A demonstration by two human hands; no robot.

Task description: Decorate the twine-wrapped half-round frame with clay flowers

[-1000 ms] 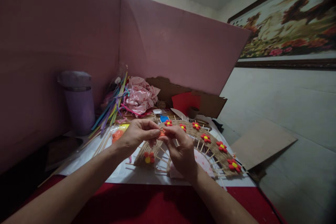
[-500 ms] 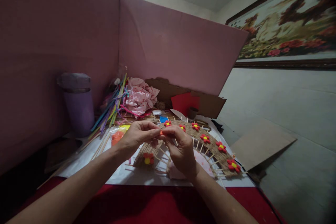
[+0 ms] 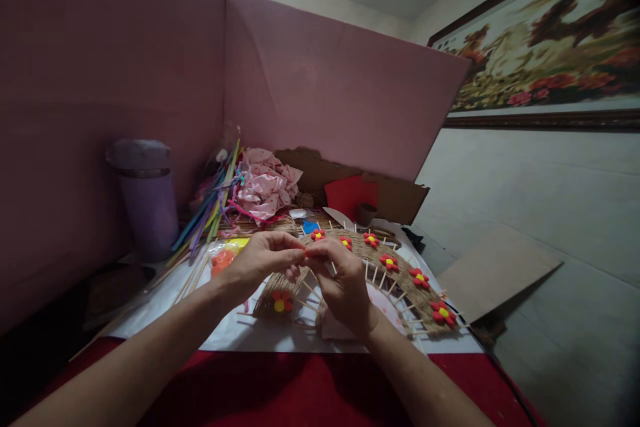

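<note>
My left hand (image 3: 263, 260) and my right hand (image 3: 345, 283) meet at the fingertips above the table. Both pinch a small orange-red piece (image 3: 307, 253), mostly covered by the fingers. Beneath them lies an arch of woven twine (image 3: 400, 283) with thin wooden sticks poking out of both edges. Several red flowers with yellow centres (image 3: 420, 277) sit along its curve, and an orange-red flower (image 3: 282, 302) is on its left end. Pale pink dotted fabric (image 3: 385, 310) shows inside the arch, partly behind my right hand.
A purple tumbler (image 3: 150, 210) stands at the left, beside colourful pipe cleaners (image 3: 213, 203). Crumpled pink fabric (image 3: 267, 183), red paper (image 3: 345, 193) and a small dark cup (image 3: 367, 214) are at the back. An orange clump in a bag (image 3: 221, 260) lies by my left wrist.
Less of the orange-red piece shows between my fingertips. The hands have barely moved, and the whole view has shifted slightly.
</note>
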